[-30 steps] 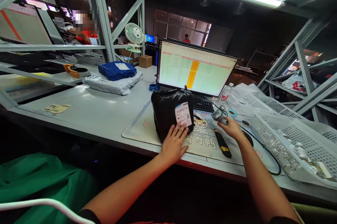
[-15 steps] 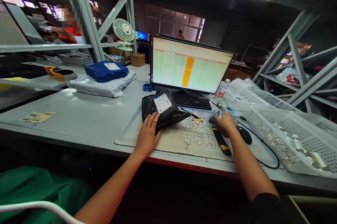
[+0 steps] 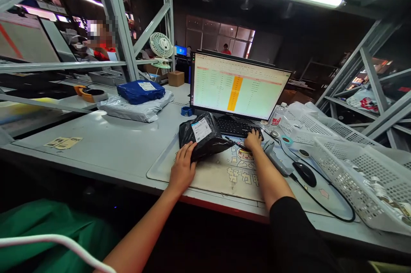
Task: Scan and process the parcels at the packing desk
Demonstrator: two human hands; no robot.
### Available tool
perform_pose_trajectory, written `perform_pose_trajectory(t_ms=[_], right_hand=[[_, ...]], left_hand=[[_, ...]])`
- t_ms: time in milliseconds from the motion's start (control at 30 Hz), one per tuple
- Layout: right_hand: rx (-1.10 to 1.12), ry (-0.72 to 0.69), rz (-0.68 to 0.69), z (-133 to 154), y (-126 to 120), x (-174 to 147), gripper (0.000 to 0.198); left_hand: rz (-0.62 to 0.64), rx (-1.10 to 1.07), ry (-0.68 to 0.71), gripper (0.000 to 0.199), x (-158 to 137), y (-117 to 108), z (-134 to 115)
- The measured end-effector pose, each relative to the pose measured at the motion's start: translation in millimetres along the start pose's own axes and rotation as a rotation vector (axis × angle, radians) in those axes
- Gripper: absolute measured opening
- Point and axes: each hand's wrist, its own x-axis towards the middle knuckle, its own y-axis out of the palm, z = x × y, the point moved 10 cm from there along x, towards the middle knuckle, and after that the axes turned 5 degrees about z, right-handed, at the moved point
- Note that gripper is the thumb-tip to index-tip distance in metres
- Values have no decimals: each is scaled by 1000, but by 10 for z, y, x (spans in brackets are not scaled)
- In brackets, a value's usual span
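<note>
My left hand (image 3: 183,164) lies on the near-left side of a black plastic-wrapped parcel (image 3: 212,146), fingers stretched out over it. The parcel has a white label (image 3: 201,129) on top and sits on a printed desk mat (image 3: 208,181). My right hand (image 3: 253,139) is over the right end of a black keyboard (image 3: 233,127), its fingers spread on the keys. Beside my right forearm lies a grey corded barcode scanner (image 3: 278,161). A dark pen (image 3: 234,141) lies between the parcel and my right hand, partly hidden.
A monitor (image 3: 240,87) with a spreadsheet stands behind the keyboard. To the right are a black mouse (image 3: 304,173), a teal tape roll (image 3: 287,140) and white baskets (image 3: 356,170). A blue parcel (image 3: 141,92) lies on a grey parcel (image 3: 138,108) at left. A person (image 3: 104,46) is farther back.
My right hand has moved from the scanner area up and left to the keyboard. The scanner lies on the mat; my forearm now covers where a black-and-yellow tool lay. My left hand stays on the parcel.
</note>
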Motion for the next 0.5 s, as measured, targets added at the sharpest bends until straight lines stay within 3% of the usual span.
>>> perform_pose_trajectory(t_ms=[167,333,400,500], right_hand=[[-10,-45,1,72,-21,27,54],[8,-148,-14,295,-206,-160,49],[19,-206,-30,409,-297,-328,47],[37,-279,-50,445,-386,-695,47]], left_hand=[[-29,-51,-23,58,10,-24,16],[-171,-178,-68,49,-8,-181,120],[-265,-240,-178,43,-55,-289,272],[-429,-416,-508,31,-236,-411,675]])
